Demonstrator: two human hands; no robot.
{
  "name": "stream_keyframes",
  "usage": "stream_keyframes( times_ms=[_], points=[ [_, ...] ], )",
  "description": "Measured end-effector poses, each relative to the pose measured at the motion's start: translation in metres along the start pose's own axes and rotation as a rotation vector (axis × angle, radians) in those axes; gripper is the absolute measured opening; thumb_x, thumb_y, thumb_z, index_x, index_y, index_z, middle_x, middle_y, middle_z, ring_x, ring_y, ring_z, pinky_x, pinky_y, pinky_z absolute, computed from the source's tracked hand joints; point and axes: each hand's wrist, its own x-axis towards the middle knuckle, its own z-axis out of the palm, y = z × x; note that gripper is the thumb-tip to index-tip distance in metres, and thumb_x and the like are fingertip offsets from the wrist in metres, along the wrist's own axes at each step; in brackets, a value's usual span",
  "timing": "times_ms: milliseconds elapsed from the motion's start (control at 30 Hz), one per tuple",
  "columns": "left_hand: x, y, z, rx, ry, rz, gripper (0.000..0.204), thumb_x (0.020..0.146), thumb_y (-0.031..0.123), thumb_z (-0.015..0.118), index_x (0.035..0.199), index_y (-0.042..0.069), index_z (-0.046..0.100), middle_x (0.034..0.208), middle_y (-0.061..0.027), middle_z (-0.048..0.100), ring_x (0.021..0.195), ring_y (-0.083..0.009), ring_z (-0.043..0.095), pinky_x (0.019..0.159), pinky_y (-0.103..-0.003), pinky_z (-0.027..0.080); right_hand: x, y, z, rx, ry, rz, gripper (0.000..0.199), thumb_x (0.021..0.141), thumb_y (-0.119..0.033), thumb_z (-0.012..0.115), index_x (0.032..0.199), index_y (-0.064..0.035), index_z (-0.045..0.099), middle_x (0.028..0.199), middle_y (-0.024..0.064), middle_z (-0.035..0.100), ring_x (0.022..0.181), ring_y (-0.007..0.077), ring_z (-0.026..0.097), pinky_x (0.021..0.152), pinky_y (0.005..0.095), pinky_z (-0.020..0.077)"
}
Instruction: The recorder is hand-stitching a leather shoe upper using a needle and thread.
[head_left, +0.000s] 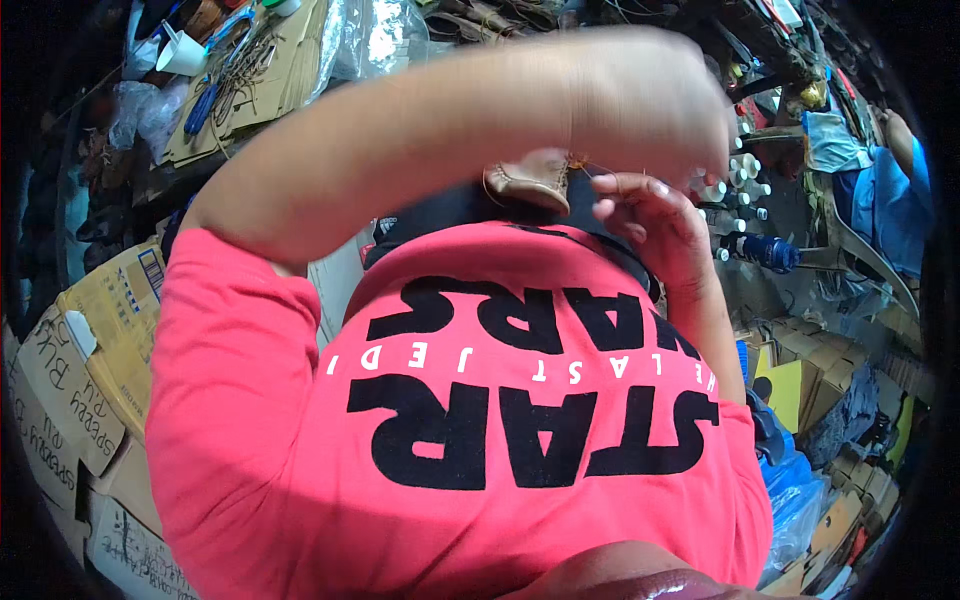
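A tan leather shoe piece (pixel 532 182) with stitching along its edge sits at my lap, partly hidden under my left forearm. A small orange-brown bit of thread (pixel 580 162) shows at its right side. My left hand (pixel 690 115) is swung across to the right above it, smeared by motion, with its fingers hidden. My right hand (pixel 668 212) is just right of the shoe piece, its fingers curled. A thin strand runs from the stitched edge toward its fingertips, which seem to pinch it.
Several small white-capped bottles (pixel 745 180) and a blue bottle (pixel 765 250) stand at the right. Another person's blue clothing (pixel 890 200) shows at far right. Cardboard boxes (pixel 110 310) are stacked at left. A white cup (pixel 181 54) and cardboard sheets (pixel 285 75) lie far left.
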Motion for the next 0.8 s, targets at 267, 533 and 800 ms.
stream_keyframes(
  times_ms=[267,533,800],
  points=[
    [-0.019,0.071,-0.032,-1.374,0.254,-0.247,0.012,0.080,0.010,0.065,0.088,0.001,0.064,0.083,-0.0104,0.061,0.076,-0.0248,0.060,0.070,-0.034,0.048,-0.017,0.009,-0.002,0.924,0.353,0.379,0.035,0.093,-0.031,0.046,0.106,-0.0017,0.060,0.084,0.0052,0.064,0.049,0.0036,0.034,0.055,0.0213,0.0344],
    [-0.016,0.123,-0.023,-1.893,0.393,0.076,0.017,0.081,0.010,0.063,0.092,-0.004,0.063,0.089,-0.0129,0.061,0.082,-0.0267,0.058,0.073,-0.034,0.046,-0.015,0.010,-0.006,0.995,0.121,0.362,0.035,0.093,-0.031,0.046,0.104,-0.0009,0.060,0.084,0.0063,0.064,0.047,0.0041,0.034,0.057,0.0215,0.0340],
    [-0.014,0.110,-0.044,-1.806,0.223,0.025,0.019,0.078,0.008,0.063,0.093,-0.004,0.062,0.088,-0.0131,0.062,0.084,-0.0259,0.059,0.075,-0.033,0.045,-0.015,0.009,-0.007,0.958,0.107,0.404,0.036,0.094,-0.031,0.043,0.107,-0.0017,0.059,0.090,0.0083,0.064,0.049,0.0039,0.036,0.062,0.0228,0.0370]
  ],
)
